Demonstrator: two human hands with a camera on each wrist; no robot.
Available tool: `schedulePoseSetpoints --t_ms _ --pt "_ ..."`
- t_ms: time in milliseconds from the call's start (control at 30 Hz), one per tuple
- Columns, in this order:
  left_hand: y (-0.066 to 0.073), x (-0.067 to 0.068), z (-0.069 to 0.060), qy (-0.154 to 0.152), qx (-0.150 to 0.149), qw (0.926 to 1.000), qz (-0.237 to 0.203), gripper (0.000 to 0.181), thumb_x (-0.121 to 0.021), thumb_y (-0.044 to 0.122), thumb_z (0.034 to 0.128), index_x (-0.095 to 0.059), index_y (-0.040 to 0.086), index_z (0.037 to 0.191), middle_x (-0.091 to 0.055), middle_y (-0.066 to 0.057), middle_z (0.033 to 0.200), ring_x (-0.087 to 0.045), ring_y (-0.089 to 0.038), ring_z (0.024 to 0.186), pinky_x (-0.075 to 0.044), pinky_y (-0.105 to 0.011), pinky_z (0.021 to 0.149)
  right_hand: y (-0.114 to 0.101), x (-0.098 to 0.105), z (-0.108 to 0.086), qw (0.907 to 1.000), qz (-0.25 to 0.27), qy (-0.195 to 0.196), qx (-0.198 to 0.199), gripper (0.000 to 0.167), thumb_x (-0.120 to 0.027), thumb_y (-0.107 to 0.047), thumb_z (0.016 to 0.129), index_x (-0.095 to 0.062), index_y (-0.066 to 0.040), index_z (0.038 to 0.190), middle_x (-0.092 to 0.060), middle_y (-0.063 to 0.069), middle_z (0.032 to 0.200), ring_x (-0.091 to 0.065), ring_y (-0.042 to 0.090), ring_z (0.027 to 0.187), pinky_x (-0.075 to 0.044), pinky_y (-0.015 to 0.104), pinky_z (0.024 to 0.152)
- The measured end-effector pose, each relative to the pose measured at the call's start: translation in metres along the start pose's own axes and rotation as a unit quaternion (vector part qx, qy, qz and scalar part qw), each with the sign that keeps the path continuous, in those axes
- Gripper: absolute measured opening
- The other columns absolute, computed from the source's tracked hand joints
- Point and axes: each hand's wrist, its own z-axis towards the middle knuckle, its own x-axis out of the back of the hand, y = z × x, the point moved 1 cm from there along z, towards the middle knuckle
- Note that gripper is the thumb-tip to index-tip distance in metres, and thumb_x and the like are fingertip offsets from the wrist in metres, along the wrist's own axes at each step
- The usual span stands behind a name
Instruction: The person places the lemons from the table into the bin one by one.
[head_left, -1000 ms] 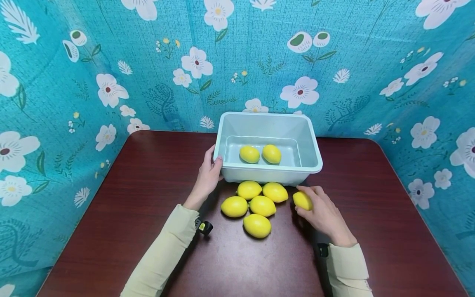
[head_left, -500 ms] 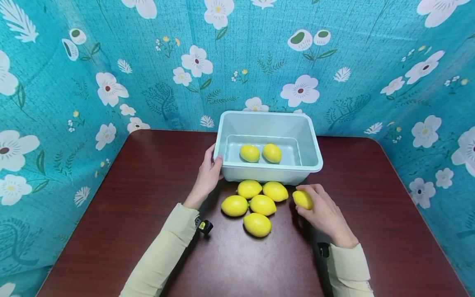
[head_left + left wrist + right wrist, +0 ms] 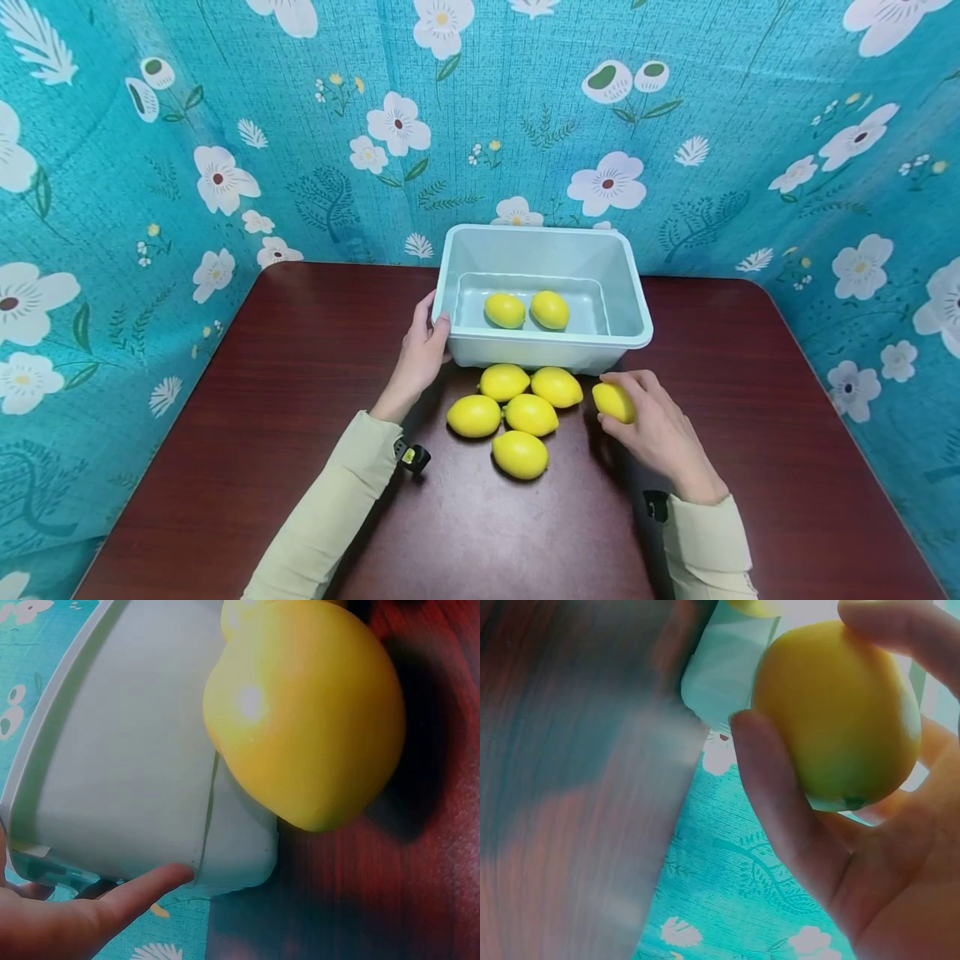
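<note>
A light blue-grey plastic bin [image 3: 543,354] stands at the back of the dark wooden table, with two lemons [image 3: 505,311] lying inside. My left hand [image 3: 420,354] holds the bin's front left corner; in the left wrist view its thumb [image 3: 150,891] lies along the bin wall. In my right hand [image 3: 656,429] is a lemon [image 3: 613,403], just right of the bin's front. The right wrist view shows this lemon [image 3: 836,716] gripped between thumb and fingers. Several more lemons [image 3: 531,415] lie grouped on the table before the bin, between the two hands; one lemon [image 3: 307,712] looms large in the left wrist view.
The reddish-brown table [image 3: 480,533] stretches to both sides of the arms. Behind it hangs a turquoise flowered cloth [image 3: 480,108], close to the bin's back rim. A small camera [image 3: 414,457] is strapped to the left wrist.
The right hand and its lemon shift very slightly. The left hand, the bin and the other lemons stay where they were.
</note>
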Motion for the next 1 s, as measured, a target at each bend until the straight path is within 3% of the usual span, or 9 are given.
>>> schedulePoseSetpoints --t_ms 1000 --pt "-0.002 0.0 0.001 0.003 -0.006 1.0 0.001 0.052 -0.041 0.031 0.1029 -0.022 0.027 0.152 -0.034 -0.01 0.153 -0.051 -0.033 0.125 -0.051 -0.058 0.088 -0.011 0.016 -0.006 0.9976 -0.003 0.061 0.032 0.051 -0.076 -0.023 0.079 -0.058 -0.016 0.126 -0.049 0.01 0.119 -0.045 0.026 0.096 -0.042 0.032 0.062"
